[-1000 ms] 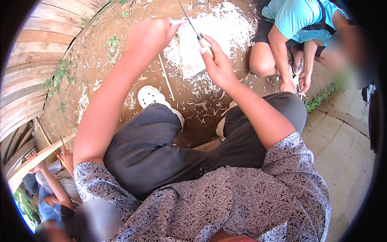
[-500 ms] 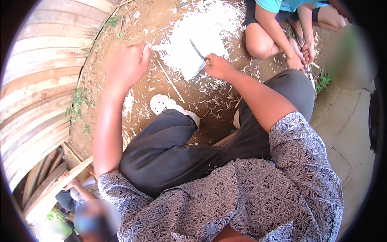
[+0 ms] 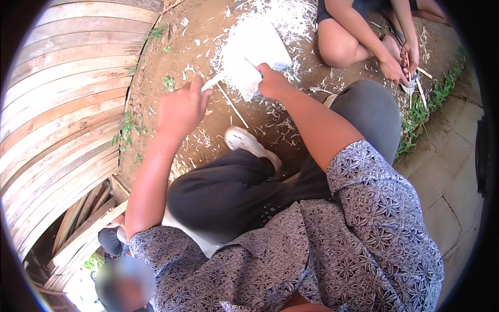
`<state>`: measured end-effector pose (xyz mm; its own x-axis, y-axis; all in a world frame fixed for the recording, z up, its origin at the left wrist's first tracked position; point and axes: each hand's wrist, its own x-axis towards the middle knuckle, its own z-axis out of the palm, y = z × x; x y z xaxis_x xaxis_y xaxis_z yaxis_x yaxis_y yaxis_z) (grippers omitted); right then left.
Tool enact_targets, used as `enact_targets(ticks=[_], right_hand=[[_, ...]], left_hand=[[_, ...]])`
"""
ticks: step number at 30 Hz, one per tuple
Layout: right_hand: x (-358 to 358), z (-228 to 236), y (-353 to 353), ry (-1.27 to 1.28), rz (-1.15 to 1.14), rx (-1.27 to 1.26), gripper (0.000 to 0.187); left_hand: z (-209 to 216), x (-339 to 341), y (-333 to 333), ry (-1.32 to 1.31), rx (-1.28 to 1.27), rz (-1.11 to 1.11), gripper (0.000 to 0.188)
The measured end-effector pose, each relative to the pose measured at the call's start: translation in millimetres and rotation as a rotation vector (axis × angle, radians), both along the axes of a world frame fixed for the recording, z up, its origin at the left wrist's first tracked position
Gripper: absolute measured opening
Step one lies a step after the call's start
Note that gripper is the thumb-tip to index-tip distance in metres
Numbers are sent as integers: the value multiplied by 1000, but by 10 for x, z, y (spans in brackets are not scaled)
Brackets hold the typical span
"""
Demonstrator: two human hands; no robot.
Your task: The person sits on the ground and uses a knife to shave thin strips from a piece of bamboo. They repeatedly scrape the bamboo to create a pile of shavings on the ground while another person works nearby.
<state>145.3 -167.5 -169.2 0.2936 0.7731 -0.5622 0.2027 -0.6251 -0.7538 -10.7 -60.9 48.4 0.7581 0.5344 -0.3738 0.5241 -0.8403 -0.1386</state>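
Observation:
My left hand (image 3: 182,108) is closed on a thin pale strip (image 3: 212,82), which sticks out past the thumb toward the right. The strip looks like wood or bamboo; its far end is lost against the bright ground. My right hand (image 3: 273,83) grips a knife (image 3: 251,64) by its handle, the blade pointing up and left over a white sheet or sack (image 3: 273,44). A gap separates the blade from my left hand. Pale curled shavings (image 3: 299,20) lie on and around the white sheet, partly washed out by glare.
A loose thin stick (image 3: 232,105) lies on the brown soil near my white shoe (image 3: 249,143). At the upper right, a co-worker's hands (image 3: 400,67) work on thin strips. Stacked planks (image 3: 67,93) line the left side; paving (image 3: 442,171) runs along the right.
My left hand has come nearer to my body and toward the right, bringing the strip with it. The knife blade shows shorter now. The whole view has shifted a little, and my legs have moved.

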Motion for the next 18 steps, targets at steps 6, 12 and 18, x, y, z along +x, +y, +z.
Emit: enact_targets(ticks=[6,12,18], right_hand=[[102,5,-126,21,32,-6,42],[144,227,-143,204,46,-150,42],[65,-105,-128,-139,-34,73,35]], left_hand=[[-99,122,-76,-39,30,97,29],[-164,-21,-232,-147,-54,293,22],[-272,-42,-221,-435,-108,301,20]])
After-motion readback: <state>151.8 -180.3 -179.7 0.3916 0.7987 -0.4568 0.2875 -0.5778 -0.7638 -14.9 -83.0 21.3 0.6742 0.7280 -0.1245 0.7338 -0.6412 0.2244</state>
